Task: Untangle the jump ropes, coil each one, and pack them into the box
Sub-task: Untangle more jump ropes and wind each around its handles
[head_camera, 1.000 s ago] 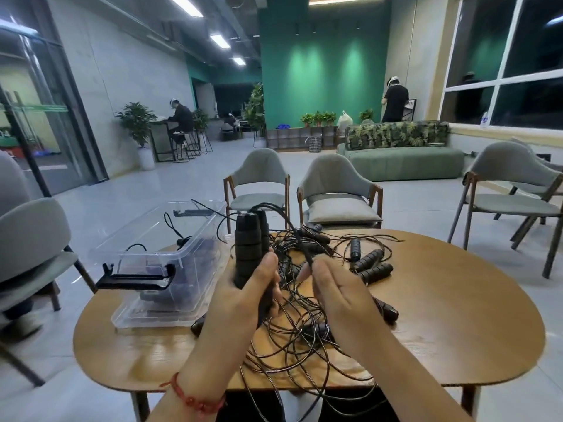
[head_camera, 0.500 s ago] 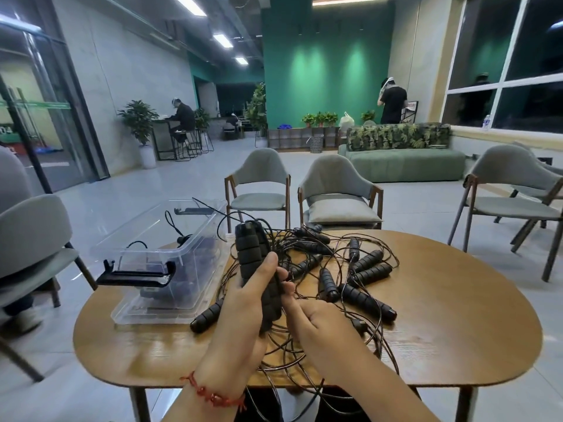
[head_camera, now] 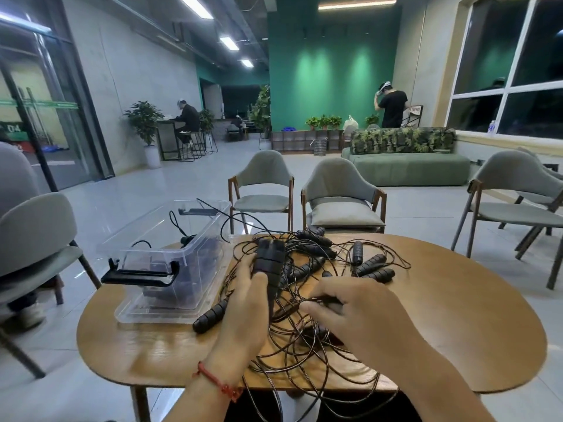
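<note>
A tangle of black jump ropes point(head_camera: 307, 339) with ribbed handles covers the middle of the round wooden table point(head_camera: 457, 324). My left hand point(head_camera: 246, 309) grips a pair of black handles point(head_camera: 269, 261) held upright above the pile. My right hand point(head_camera: 359, 312) reaches left over the ropes and pinches a thin cord near those handles. Loose handles point(head_camera: 373, 268) lie at the far side, and one handle point(head_camera: 210, 316) lies beside the box. The clear plastic box point(head_camera: 146, 248) stands on the table's left with dark rope inside.
Several rope loops hang over the table's near edge. Grey chairs point(head_camera: 341, 196) stand behind the table, with others to the left and right. A green sofa and people are far back in the room.
My left hand lowered the pair of handles toward the pile. My right hand dropped from the raised cord and moved out to the right, low over the ropes.
</note>
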The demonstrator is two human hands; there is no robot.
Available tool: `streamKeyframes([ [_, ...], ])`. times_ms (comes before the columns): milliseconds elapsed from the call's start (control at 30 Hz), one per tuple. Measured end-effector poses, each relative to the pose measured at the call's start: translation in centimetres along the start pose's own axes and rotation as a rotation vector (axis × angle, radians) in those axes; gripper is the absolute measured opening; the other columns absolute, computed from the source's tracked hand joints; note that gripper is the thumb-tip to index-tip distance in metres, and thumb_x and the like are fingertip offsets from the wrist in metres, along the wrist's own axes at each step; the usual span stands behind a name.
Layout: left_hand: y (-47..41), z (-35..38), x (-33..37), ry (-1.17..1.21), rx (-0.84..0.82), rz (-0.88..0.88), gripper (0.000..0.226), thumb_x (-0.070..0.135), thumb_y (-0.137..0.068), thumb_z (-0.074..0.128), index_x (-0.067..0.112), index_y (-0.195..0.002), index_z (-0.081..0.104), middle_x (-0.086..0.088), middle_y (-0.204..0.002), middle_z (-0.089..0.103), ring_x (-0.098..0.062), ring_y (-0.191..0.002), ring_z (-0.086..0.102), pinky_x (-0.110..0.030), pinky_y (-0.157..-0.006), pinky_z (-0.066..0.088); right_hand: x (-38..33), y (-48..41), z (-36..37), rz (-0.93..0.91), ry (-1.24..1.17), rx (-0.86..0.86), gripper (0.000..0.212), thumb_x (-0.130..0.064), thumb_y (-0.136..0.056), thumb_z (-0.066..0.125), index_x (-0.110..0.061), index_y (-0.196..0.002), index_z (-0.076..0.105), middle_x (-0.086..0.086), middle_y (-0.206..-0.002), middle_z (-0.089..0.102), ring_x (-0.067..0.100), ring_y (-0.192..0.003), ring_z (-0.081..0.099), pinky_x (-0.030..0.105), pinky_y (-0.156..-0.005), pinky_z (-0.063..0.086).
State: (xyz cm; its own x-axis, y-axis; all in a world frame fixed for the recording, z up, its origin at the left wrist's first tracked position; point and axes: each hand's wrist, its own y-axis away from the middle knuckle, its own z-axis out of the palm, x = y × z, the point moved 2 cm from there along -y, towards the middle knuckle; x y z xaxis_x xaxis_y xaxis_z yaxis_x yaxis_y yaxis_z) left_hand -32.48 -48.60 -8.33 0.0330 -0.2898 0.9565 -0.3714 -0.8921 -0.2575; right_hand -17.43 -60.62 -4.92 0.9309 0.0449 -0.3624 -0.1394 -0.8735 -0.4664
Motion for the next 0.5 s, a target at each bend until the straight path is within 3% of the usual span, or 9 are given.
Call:
streamKeyframes([
  [100, 0.6, 0.7, 0.2, -0.158, -0.092, 0.074, 0.034, 0.049, -0.105, 0.041, 0.043, -0.139, 0.039, 0.005, -0.110, 0.068, -0.015, -0.095, 0.068, -0.047, -0.088, 0.058, -0.3, -0.6, -0.4, -0.128, 0.050, 0.058, 0.038, -0.068, -0.095, 0.052, -0.040, -0.105, 0.075, -0.024, -0.088, 0.068, -0.003, -0.080, 0.062, 0.012, -0.071, 0.043],
  [233, 0.8, 0.9, 0.0, -0.126, -0.349, -0.052, 0.017, 0.049, -0.110, 0.049, 0.055, -0.125, 0.052, 0.002, -0.107, 0.076, -0.013, -0.095, 0.073, -0.042, -0.087, 0.060, -0.1, -1.8, -1.9, -0.289, 0.091, 0.015, 0.027, -0.066, -0.094, 0.063, -0.043, -0.102, 0.076, -0.026, -0.088, 0.064, -0.003, -0.078, 0.061, 0.008, -0.065, 0.038],
  [400, 2.7, 0.4, 1.2, -0.042, -0.552, -0.087, 0.028, 0.035, -0.114, 0.047, 0.044, -0.125, 0.070, 0.004, -0.115, 0.078, -0.014, -0.109, 0.074, -0.034, -0.094, 0.058, 0.6, -4.6, -3.9, -0.294, -0.081, -0.308, 0.025, -0.062, -0.083, 0.081, -0.041, -0.098, 0.079, -0.026, -0.089, 0.068, 0.003, -0.090, 0.066, 0.014, -0.071, 0.047],
  [433, 2.7, 0.6, 1.4, -0.061, -0.523, -0.100, 0.029, 0.036, -0.114, 0.044, 0.038, -0.119, 0.073, 0.002, -0.108, 0.078, -0.016, -0.103, 0.075, -0.035, -0.092, 0.058, 0.7, -5.2, -4.0, -0.269, -0.145, -0.386, 0.024, -0.058, -0.083, 0.084, -0.039, -0.097, 0.080, -0.025, -0.090, 0.070, 0.004, -0.091, 0.067, 0.014, -0.073, 0.049],
  [500, 3.5, 0.3, 0.1, 0.032, -0.648, -0.086, 0.030, 0.036, -0.114, 0.043, 0.024, -0.106, 0.069, -0.006, -0.090, 0.074, -0.018, -0.082, 0.072, -0.037, -0.094, 0.059, 1.2, -6.4, -4.0, -0.231, -0.270, -0.516, 0.020, -0.047, -0.085, 0.087, -0.033, -0.096, 0.079, -0.018, -0.089, 0.072, 0.007, -0.087, 0.069, 0.016, -0.075, 0.052],
])
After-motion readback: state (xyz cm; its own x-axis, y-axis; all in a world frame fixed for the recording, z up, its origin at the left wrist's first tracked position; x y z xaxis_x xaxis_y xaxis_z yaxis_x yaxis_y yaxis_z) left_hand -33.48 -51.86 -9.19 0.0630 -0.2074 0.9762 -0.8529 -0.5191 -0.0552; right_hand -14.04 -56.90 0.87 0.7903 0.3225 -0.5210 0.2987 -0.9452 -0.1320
